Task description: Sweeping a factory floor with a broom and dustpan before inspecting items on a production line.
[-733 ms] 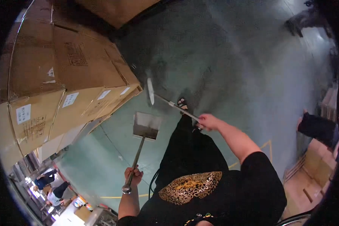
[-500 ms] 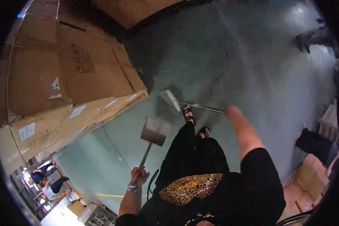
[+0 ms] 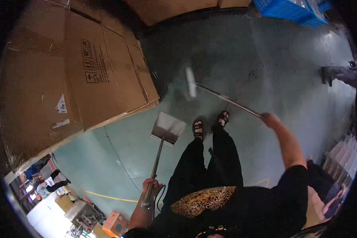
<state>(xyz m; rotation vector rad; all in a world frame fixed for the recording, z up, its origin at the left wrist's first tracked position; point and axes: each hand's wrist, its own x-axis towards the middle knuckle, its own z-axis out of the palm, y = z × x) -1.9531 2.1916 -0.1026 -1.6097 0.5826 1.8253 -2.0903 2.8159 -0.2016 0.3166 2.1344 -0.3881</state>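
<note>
1. A stack of big cardboard boxes [image 3: 67, 79] is filling the upper left of the frame, its lower edge slanting down toward the left just beside the dustpan.
2. The green floor [image 3: 265, 51] is taking up the centre and upper right; a blue crate [image 3: 293, 8] is sitting at the top right edge, and a second person's foot [image 3: 337, 73] is showing at the right edge.
3. The person's 2 sandalled feet [image 3: 210, 125] are standing at the centre, between the dustpan and the broom.
4. The broom [image 3: 226, 99] is lying with its long axis running from centre right up toward the upper middle; its pale head [image 3: 190, 81], blurred, is sitting on the floor ahead of the feet and to the right of the box corner.
5. The dustpan [image 3: 168, 127] is pointing upward from its long handle [image 3: 156, 162], the pan just left of the feet and below-left of the broom head, apart from it.
6. The right hand [image 3: 270, 119] is closing around the broom's handle end at centre right; its fingers are too blurred to tell apart.
7. The left hand [image 3: 150, 190] is wrapping its fingers tightly around the bottom of the dustpan handle in the lower centre, nearer the pan than the right hand is.
</note>
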